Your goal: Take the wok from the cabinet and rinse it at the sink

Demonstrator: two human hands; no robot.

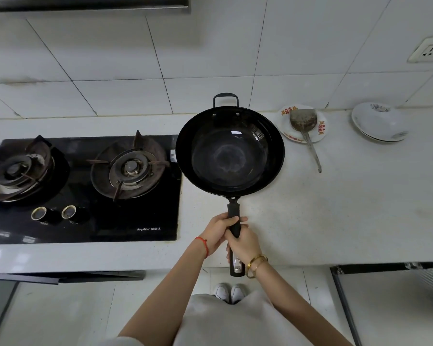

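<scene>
**Wok held by its long handle over the bench**

Wok [230,149] is seen black and empty, held level above the pale bench [335,208], just right of the stove; whether its base touches the bench cannot be told.

At the far left, a black glass gas stove [85,191] is set into the bench, with two burners and two round knobs [54,214] near its front edge. The wok's rim overlaps the stove's right edge in this view. A small loop handle [225,99] is seen at the wok's far side, towards the tiled wall [135,58].

The long black handle [234,221] is gripped by both hands. The left hand [216,232], with a red cord at the wrist, is closed around the handle higher up; the right hand [244,243], with gold bangles at the wrist, is closed around it just below, the two touching.

Further right, a metal spatula [304,123] is laid on a white plate with red marks [319,134], its stem running off onto the bench. Well to the right, stacked white dishes [380,121] are placed near the wall, below a wall socket [429,49].
</scene>
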